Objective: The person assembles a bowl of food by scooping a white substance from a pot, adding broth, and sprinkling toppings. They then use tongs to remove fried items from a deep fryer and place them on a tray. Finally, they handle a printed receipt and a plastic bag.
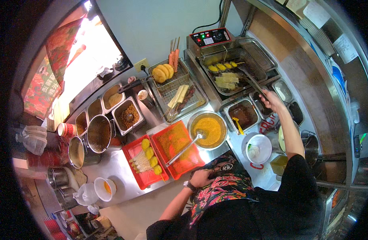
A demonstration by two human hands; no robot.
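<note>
My right hand (pixel 271 100) grips metal tongs (pixel 252 81), whose far end reaches over the electric deep fryer (pixel 256 67). In the fryer's dark oil lie a skewer of yellow battered pieces (pixel 221 66) and several pale yellow rectangular pieces (pixel 227 80). My left hand (pixel 202 178) rests against my patterned apron, its fingers curled; whether it holds anything cannot be told. In front of it are a red tray of orange-yellow crumbs (pixel 175 144), a red tray (pixel 146 183) with skewered food, and a steel bowl of yellow batter (pixel 212 129) with a ladle (pixel 184 150).
Left of the fryer, a wire basket (pixel 175 85) holds round fried pieces and sausages on sticks above a perforated tray (pixel 199 105). A sauce pan (pixel 242 114) and white tub (pixel 259 150) stand near my right arm. Steel pots (pixel 100 132) and a plastic tub (pixel 105 189) are at left.
</note>
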